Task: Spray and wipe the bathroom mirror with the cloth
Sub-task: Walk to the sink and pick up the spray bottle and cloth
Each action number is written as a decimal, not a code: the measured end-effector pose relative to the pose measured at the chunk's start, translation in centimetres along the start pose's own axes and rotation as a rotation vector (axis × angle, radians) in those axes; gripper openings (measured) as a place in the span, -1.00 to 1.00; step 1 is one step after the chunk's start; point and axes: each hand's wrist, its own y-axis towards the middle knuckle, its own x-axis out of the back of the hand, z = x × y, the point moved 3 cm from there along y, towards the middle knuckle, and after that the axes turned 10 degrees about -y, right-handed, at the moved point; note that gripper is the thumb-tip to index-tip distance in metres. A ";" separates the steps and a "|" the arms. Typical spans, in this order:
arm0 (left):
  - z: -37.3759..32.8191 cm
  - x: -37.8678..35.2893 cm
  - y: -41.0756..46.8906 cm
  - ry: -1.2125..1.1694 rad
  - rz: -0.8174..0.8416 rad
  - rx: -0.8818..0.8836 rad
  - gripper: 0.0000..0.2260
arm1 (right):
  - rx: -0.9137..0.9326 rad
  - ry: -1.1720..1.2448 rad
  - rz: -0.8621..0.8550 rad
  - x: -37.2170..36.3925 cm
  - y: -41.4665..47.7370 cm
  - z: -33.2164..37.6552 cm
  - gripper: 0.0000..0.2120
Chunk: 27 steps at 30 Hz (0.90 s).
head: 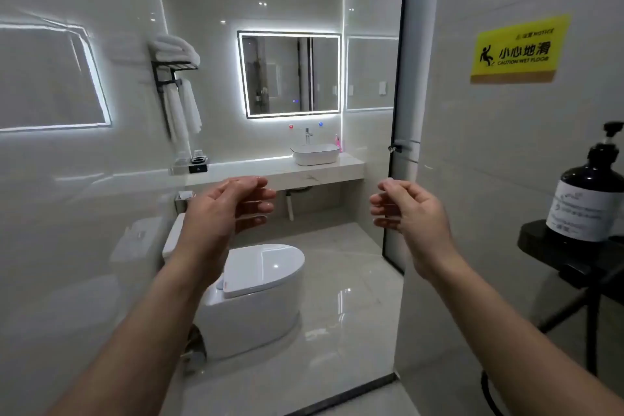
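Note:
The lit bathroom mirror hangs on the far wall above a white basin and a pale counter. A pink bottle stands just right of the basin. No cloth shows. My left hand and my right hand are raised side by side in front of me, far from the mirror. Both have loosely curled fingers set apart and hold nothing.
A white toilet sits on the glossy floor below my left hand. Towels on a black rack hang at the left wall. A black-framed glass door stands at the right, beside a yellow wet-floor sign and a dark pump bottle.

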 end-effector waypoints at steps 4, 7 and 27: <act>2.9 -0.8 3.4 0.000 -0.009 0.047 -0.80 | -0.016 0.017 -0.017 0.6 3.9 -2.3 -0.85; 4.2 -2.3 7.3 0.017 -0.028 0.005 -0.81 | -0.011 0.028 -0.012 0.9 8.2 -4.0 -0.85; 19.1 -8.7 34.1 0.023 0.018 0.062 -0.82 | -0.109 0.052 0.013 -0.2 34.4 -15.1 -0.82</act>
